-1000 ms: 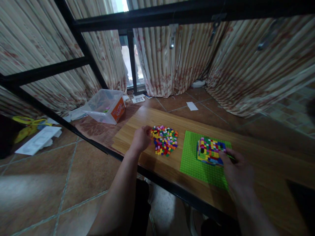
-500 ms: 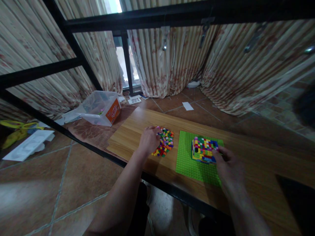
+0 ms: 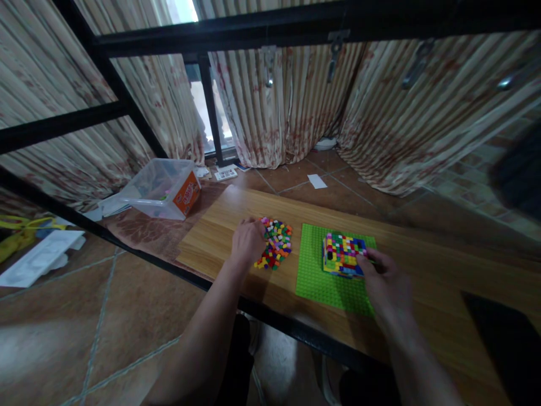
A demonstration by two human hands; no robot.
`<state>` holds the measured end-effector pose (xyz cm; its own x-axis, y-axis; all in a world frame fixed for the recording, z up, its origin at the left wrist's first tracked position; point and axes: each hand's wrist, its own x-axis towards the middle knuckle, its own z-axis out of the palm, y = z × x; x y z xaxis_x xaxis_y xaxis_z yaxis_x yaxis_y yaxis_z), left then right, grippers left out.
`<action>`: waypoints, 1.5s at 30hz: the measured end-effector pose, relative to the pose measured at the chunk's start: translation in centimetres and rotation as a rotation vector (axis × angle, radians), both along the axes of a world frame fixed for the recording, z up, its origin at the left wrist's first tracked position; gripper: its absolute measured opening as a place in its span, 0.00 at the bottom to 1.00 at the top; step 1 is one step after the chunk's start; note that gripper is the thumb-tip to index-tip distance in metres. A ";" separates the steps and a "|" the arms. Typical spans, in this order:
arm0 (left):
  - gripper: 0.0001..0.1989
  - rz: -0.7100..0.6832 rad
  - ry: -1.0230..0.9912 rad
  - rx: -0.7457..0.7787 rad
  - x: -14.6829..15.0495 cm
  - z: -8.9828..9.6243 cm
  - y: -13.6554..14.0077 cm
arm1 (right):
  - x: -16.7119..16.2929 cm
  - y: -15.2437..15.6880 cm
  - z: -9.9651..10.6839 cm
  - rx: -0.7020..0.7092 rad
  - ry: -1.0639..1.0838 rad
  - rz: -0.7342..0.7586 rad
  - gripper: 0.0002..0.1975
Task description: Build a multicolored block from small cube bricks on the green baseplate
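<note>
On the wooden table, a pile of small loose toy bricks [image 3: 279, 243] in many colours lies left of a green baseplate [image 3: 316, 287]. At the pile's left edge is my left hand [image 3: 248, 242], its fingers curled downward and close together; whatever is between the fingertips is hidden. A blocky multicoloured brick structure [image 3: 343, 255] stands on the baseplate. My right hand [image 3: 386, 279] grips the structure's right end, with the thumb at the near side and the fingers behind, partly out of sight.
Beyond the table's left end, a clear plastic box [image 3: 156, 189] with an orange label sits on a mat. A black flat object [image 3: 502, 338] lies at the right of the table [image 3: 215, 225]. Black metal bars [image 3: 236, 42] cross above, before striped curtains [image 3: 308, 101].
The whole view has shifted slightly, so things appear a little further left. My left hand stays at the pile's edge and my right hand stays on the structure.
</note>
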<state>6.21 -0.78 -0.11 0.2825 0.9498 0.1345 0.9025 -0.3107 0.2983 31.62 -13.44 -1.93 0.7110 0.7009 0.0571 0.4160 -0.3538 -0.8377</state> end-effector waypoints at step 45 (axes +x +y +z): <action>0.08 -0.056 -0.804 -0.257 2.2 0.6 0.0 | -0.5 -0.4 0.7 0.240 -0.208 -0.067 0.21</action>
